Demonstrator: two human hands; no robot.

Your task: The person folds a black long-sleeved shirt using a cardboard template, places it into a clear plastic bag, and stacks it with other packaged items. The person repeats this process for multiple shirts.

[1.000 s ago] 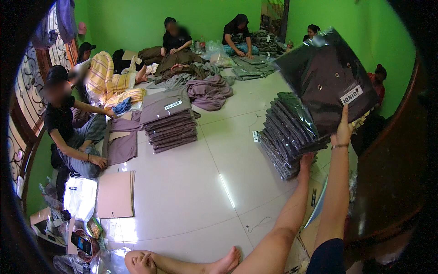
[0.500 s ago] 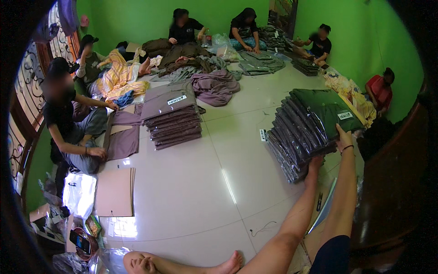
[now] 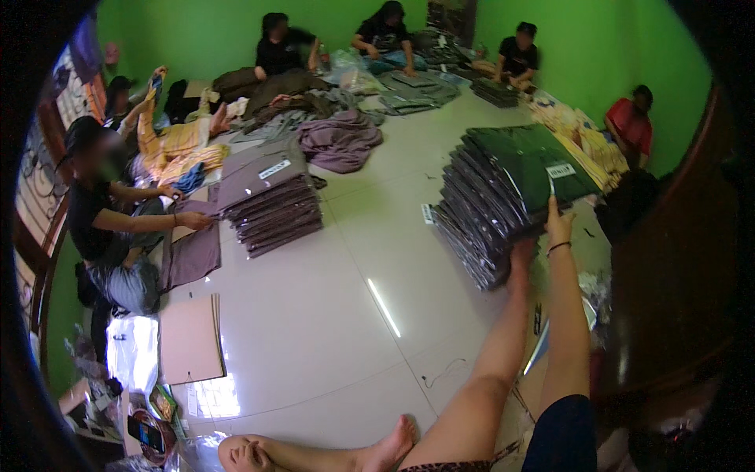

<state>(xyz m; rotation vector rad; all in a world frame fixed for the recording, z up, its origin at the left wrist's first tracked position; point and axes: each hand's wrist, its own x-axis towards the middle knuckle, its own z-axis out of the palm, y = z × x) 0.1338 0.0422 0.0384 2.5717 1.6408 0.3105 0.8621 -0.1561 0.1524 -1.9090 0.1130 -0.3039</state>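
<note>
Bagged garments [image 3: 476,208] are lying stacked at right, the right hand [image 3: 559,224] pinching the top packet [image 3: 519,161], the left hand [image 3: 250,455] resting loosely bent on a leg [image 3: 318,459].

Bright green walls [image 3: 629,47] edge a glossy cream tile floor [image 3: 314,330]; scrollwork-grilled windows [image 3: 38,197] line its left edge, a dark, perhaps wooden, panel [image 3: 668,330] its right.

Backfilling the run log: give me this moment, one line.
right hand: touching green packet, near edge | left hand: on bent leg | green packet: atop dark stack | brown stack: apart, farther left
</note>
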